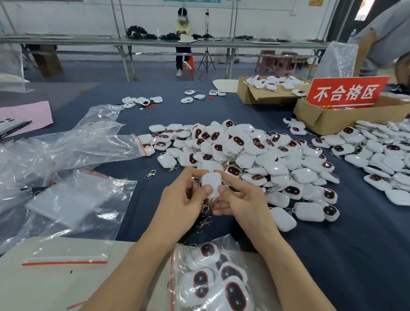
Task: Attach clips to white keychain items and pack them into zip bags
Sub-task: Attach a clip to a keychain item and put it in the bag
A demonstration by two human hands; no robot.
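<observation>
My left hand [185, 197] and my right hand [239, 200] together pinch one white keychain item [211, 183] above the dark blue table, plain back side facing me. A metal clip [207, 206] dangles below it between my hands. Another loose clip [204, 223] lies on the table just under them, and a third clip [150, 174] lies further left. A big heap of white keychain items [258, 153] lies right behind my hands. A zip bag [212, 281] holding several items lies in front of me, between my forearms.
Empty zip bags [78, 201] and loose plastic [57, 147] lie at left. Two cardboard boxes [339, 119] with a red sign [347, 92] stand at back right beside more items [394, 155]. A phone [3, 127] lies far left. Another person sits at a far bench.
</observation>
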